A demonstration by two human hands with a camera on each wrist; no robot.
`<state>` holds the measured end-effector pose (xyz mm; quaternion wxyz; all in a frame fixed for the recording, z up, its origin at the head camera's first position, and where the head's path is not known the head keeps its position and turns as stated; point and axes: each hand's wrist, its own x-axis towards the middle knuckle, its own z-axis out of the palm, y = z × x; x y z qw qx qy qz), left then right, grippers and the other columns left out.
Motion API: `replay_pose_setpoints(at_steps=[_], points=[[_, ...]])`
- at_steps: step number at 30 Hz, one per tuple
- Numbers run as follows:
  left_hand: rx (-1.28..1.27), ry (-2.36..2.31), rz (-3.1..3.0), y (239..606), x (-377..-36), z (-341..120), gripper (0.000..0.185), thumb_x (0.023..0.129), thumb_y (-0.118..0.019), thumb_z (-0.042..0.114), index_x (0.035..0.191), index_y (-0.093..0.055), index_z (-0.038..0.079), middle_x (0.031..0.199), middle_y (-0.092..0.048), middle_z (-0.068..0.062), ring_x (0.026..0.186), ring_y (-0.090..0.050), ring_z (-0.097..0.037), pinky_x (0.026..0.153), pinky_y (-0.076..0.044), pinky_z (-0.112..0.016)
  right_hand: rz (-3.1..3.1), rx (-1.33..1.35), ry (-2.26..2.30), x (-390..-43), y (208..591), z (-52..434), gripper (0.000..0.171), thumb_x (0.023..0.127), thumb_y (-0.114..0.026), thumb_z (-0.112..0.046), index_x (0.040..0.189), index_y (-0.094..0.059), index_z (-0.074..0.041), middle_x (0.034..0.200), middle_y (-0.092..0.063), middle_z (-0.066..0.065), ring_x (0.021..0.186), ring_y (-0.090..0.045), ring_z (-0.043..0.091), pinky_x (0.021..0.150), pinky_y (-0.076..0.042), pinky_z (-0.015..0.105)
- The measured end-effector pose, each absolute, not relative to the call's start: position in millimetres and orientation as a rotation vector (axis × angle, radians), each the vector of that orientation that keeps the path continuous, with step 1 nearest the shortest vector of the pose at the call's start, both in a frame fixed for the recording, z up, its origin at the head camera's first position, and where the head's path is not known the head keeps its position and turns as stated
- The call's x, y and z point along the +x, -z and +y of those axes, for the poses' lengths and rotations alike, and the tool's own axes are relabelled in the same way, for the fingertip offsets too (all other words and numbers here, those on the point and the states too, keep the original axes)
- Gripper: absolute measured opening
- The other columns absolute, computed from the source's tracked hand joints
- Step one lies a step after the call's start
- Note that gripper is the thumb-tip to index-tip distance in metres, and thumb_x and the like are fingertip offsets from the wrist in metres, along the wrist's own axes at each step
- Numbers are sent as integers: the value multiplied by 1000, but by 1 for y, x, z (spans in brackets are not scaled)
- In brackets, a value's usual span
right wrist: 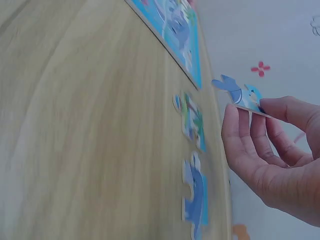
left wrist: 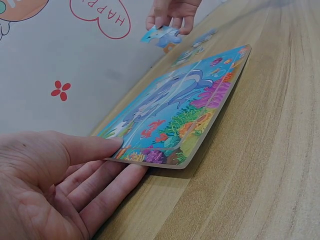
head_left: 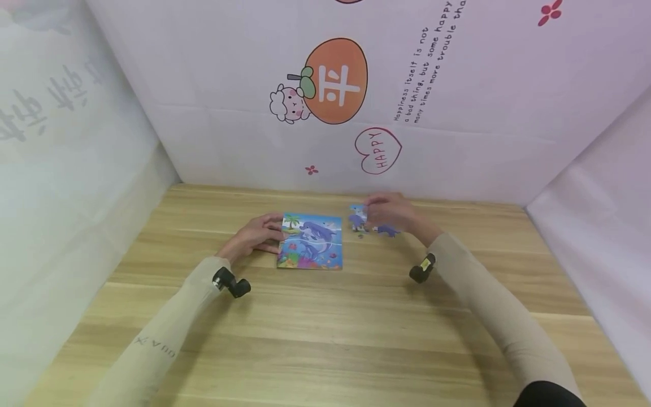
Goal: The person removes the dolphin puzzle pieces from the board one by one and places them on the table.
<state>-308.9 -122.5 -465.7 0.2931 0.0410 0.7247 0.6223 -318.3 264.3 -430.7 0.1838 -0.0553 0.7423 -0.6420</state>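
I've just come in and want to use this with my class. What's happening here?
A person is handling a dolphin puzzle. Their left hand grips the edge of the dolphin board, while the right hand pinches a puzzle piece above the wooden table. A multicoloured piece and a blue piece lie loose beside the board.

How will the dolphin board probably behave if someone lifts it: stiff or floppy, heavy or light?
The board is probably stiff: it shows no sag, though the left hand pinches only one edge. It is likely light, since that edge looks thin. Being flat and straight-sided, it should hardly roll.
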Motion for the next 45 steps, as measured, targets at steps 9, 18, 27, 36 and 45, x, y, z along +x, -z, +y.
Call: replay_pose_setpoints(at_steps=[9,18,27,36,45], points=[[110,-1659,1936,464,-308,-122,73,102,-63,-2,165,-27,8,156,-40,-27,89,-70,-14,77,-68,-27,2109,-143,1793,-313,420,290,36,107,-54,-2,138,-49,16,98,-70,1,90,-71,16,97,-64,44],[92,-1648,1945,464,-306,-121,72,102,-62,-2,165,-27,7,158,-40,-28,87,-71,-14,76,-68,-27,2313,-126,1657,-306,411,327,35,104,-58,1,132,-50,20,116,-67,6,88,-71,12,95,-65,44],[89,-1653,1940,465,-308,-121,72,102,-63,-2,165,-28,7,158,-39,-27,87,-71,-14,76,-68,-27,2400,-131,1471,-297,408,365,33,102,-58,4,129,-50,23,102,-71,6,83,-69,12,86,-67,36],[75,-1653,1942,465,-309,-121,73,101,-64,-1,165,-28,8,158,-39,-27,87,-71,-15,76,-68,-27,2495,-105,1102,-293,409,378,35,101,-60,-2,128,-56,20,107,-73,21,88,-72,18,90,-65,38],[74,-1661,1930,468,-311,-121,72,102,-64,-1,164,-29,7,156,-42,-26,85,-72,-14,76,-68,-28,2547,-64,936,-294,417,366,30,98,-64,2,120,-59,22,106,-71,29,77,-73,17,76,-68,33]])
